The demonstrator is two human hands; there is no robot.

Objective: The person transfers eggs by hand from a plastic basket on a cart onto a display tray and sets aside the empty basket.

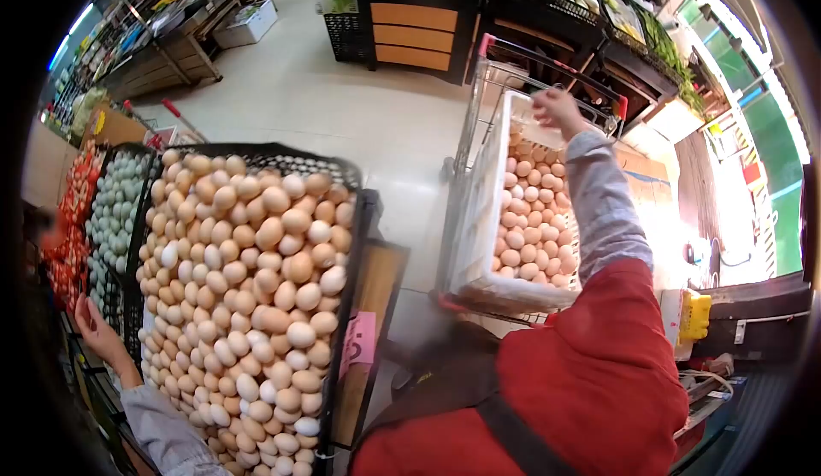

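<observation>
My right hand (558, 111) is over the far end of a white crate (472, 249), its fingers curled; anything inside them is too small to make out. Brown eggs (532, 219) lie in that crate, which rests on a metal cart (466, 134) with red corners. At the far left, my left hand (98, 331) has its fingers apart and holds nothing, beside the black bin's left side. Between my arms, a large black bin (355, 177) is heaped with brown and pale eggs (248, 288).
Greenish eggs (115, 189) and red-wrapped items (79, 219) sit left of the bin. A pink sign (357, 339) hangs on its right side. Vegetable stands (415, 27) line the back. A yellow object (697, 316) is at the right. Tiled floor (342, 104) shows between bin and cart.
</observation>
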